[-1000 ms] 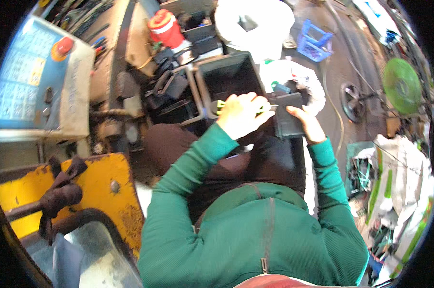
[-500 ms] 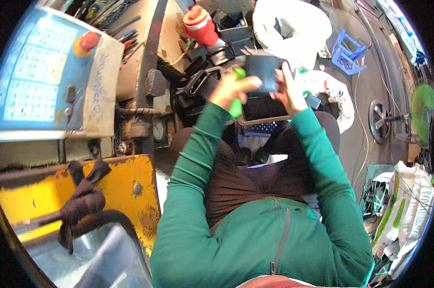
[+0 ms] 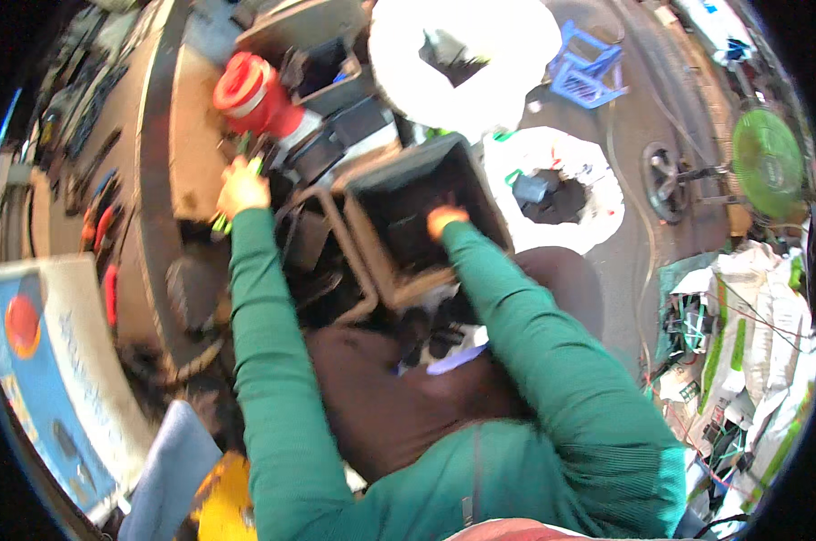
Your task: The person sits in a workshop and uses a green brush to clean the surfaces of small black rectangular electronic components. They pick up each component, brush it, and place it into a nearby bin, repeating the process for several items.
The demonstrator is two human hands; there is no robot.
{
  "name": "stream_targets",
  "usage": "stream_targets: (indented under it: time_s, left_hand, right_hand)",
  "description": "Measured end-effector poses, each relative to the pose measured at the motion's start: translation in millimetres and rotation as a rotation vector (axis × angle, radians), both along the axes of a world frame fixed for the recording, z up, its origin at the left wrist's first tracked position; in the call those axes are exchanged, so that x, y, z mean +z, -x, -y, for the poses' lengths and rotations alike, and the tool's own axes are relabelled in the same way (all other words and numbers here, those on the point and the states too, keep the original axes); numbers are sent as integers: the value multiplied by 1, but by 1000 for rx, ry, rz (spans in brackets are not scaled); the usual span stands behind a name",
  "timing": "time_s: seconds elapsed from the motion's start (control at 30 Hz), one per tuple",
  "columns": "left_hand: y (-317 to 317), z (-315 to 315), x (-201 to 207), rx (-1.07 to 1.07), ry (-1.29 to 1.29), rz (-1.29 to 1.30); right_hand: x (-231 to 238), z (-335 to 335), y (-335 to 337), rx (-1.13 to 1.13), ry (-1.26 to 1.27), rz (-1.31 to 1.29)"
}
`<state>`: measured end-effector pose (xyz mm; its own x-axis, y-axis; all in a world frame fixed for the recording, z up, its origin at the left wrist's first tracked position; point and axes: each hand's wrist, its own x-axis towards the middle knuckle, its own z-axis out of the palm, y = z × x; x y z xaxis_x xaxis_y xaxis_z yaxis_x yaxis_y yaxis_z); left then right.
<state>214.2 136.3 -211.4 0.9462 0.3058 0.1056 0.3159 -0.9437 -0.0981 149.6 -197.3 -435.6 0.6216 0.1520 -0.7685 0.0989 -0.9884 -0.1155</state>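
Red canister [image 3: 256, 95] just beyond left fingers, dark parts cluttered between. White bag [image 3: 552, 185] past right fingers, blue stool [image 3: 590, 74] further out, green fan [image 3: 769, 164] well off right. Left hand [image 3: 243, 187] stretched forward, fingers closed round green-handled tool [image 3: 232, 194]. Right hand [image 3: 446, 218] reaching into black bin [image 3: 417, 216], fingers curled down inside; grip on anything there: cannot tell.

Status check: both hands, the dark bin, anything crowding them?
Left hand gripping a green-handled tool beside the red container. Right hand reaching into the dark bin, grip unclear. Dark parts crowd between.
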Motion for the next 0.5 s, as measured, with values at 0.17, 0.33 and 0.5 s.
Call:
stream_targets:
  time_s: [0.17, 0.33, 0.5]
  left_hand:
    - [4, 6, -3, 49, 14, -219]
    - [19, -7, -2, 105, 23, -176]
    - [12, 33, 68, 15, 51, -150]
  right_hand:
    - [-25, -7, 2, -94, 40, 127]
    - [8, -14, -8, 121, 22, 62]
    - [-110, 1, -17, -377, -156, 229]
